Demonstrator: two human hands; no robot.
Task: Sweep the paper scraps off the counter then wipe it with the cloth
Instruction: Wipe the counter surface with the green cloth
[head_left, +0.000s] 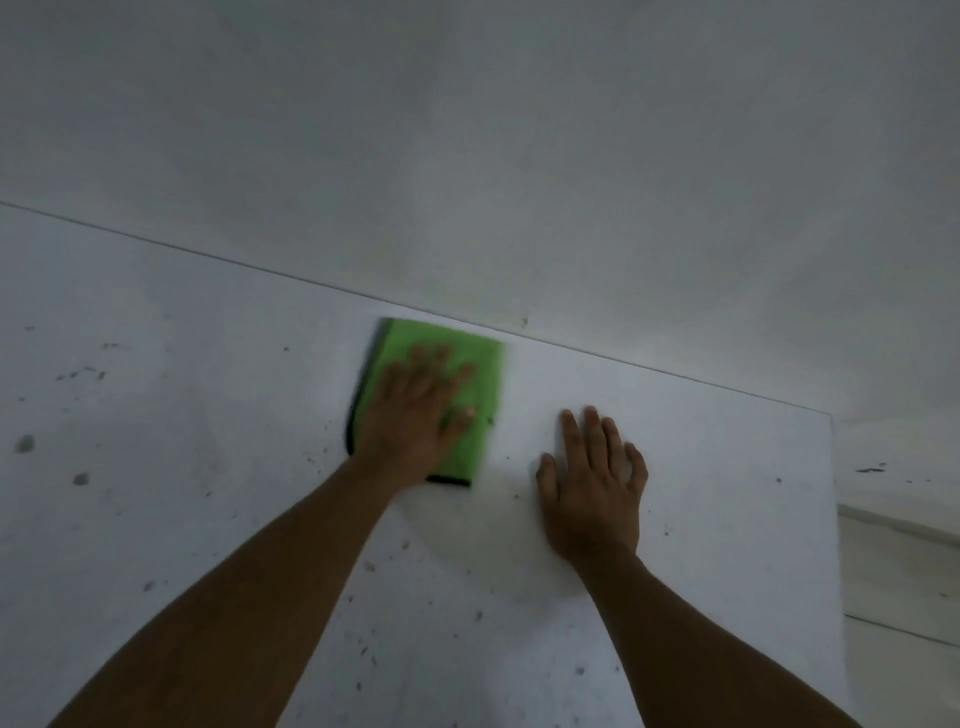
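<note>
Right now the left hand (415, 415) lies flat on the green cloth (470, 379), fingers spread and pressing down rather than curled around it. The cloth sits on the far part of the counter (156, 415), close to the line where it meets the wall (467, 156). The right hand (592, 488) rests just to the right of the cloth, palm down on the bare surface, fingers loosely open and holding nothing.

No paper scraps of any size show, so the sweeping looks done and the wiping is under way. What worries me is the grit: dark specks (363, 639) are scattered across the near and left parts of the counter. With only a flat palm on it, the cloth could slide out from under the hand or bunch up on a quick stroke. It might also just push the specks about, or over the right edge onto the lower ledge (893, 467), which is already marked. The left side could easily get missed altogether.
</note>
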